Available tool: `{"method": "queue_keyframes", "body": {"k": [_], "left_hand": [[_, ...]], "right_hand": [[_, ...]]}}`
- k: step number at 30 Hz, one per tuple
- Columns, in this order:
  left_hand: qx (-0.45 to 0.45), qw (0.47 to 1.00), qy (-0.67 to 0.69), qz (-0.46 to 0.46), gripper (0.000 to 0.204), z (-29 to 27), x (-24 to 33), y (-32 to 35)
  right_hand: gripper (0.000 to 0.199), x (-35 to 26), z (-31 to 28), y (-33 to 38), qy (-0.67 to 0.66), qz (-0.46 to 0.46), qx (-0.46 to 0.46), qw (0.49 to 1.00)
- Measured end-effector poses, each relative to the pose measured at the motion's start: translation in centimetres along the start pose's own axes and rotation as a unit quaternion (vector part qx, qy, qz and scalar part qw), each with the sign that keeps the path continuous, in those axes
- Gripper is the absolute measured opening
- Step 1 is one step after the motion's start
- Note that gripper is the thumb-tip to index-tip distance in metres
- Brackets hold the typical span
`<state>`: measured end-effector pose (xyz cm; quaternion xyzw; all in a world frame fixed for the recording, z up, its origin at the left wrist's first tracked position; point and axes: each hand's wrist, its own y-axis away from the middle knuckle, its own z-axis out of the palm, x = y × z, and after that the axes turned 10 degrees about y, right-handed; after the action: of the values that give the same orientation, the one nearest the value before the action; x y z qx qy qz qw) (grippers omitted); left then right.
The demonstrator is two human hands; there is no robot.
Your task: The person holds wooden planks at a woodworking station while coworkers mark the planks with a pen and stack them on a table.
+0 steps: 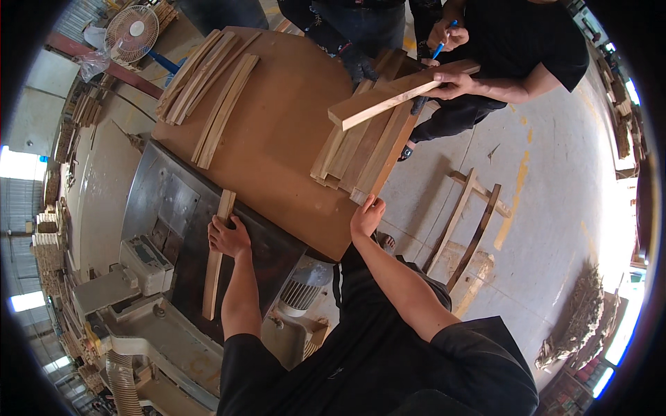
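My left hand [229,236] is wrapped around a narrow wooden strip [211,286], which lies lengthwise on the dark metal machine table [258,260]. At the near right corner of the brown board tabletop [277,104], my right hand [366,217] has its fingers closed on the near end of a wooden slat [378,156]. That slat is the outermost of a row of slats [341,163] lying side by side. Across from me, a person's hand [451,84] holds a thick wooden piece [381,99] over the row, and their other hand [447,35] holds a blue pen [440,48].
Several curved strips [201,76] lie at the tabletop's far left. A second person's gloved hand [357,64] reaches to the row's far end. Beige machine housings [142,270] stand at left, a fan [132,33] behind. A wooden frame [472,218] lies on the floor at right.
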<state>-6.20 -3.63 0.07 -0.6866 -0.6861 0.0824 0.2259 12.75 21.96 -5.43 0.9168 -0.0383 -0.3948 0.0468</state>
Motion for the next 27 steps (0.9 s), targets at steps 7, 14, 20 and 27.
{"method": "queue_keyframes", "body": {"k": [7, 14, 20, 27], "left_hand": [[-0.007, 1.000, -0.004, 0.001, 0.052, 0.11, -0.14, -0.03], [-0.009, 1.000, -0.003, -0.005, 0.053, -0.02, 0.01, 0.06], [-0.008, 1.000, 0.009, -0.005, 0.053, 0.00, 0.06, 0.01], [-0.018, 1.000, 0.000, -0.010, 0.052, -0.21, 0.20, 0.01]], "right_hand": [[0.044, 0.12, -0.03, 0.00, -0.002, 0.001, -0.004, 1.000], [0.045, 0.08, -0.01, 0.01, -0.004, 0.004, -0.004, 1.000], [0.045, 0.38, 0.05, -0.13, 0.009, -0.001, -0.007, 1.000], [0.043, 0.11, -0.11, 0.03, -0.008, 0.000, -0.006, 1.000]]}}
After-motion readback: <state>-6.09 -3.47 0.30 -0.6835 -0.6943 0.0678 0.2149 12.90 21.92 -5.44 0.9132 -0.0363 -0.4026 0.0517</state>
